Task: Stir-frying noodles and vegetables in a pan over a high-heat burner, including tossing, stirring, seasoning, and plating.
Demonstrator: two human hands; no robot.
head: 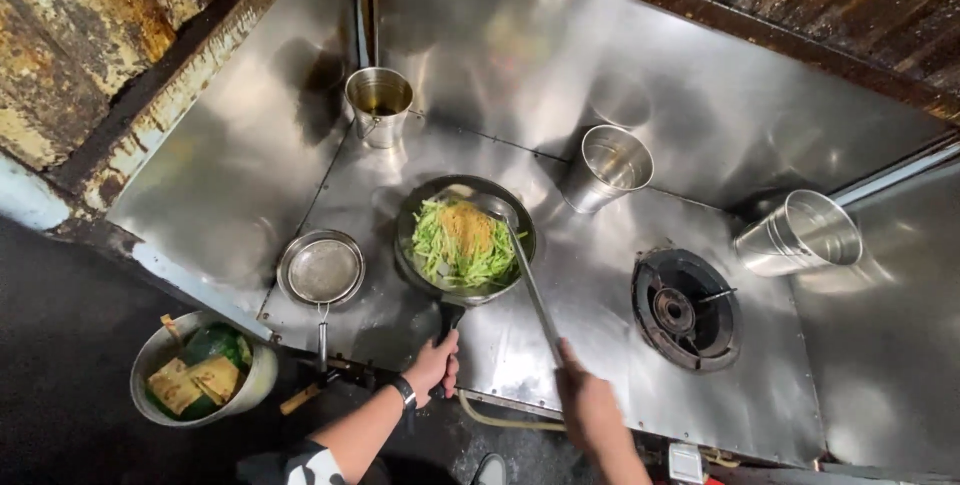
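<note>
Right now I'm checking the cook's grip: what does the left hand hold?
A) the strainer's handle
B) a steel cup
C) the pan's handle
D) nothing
C: the left hand is closed round the dark handle of the pan of green strips and noodles, while the right hand holds the ladle.
</note>
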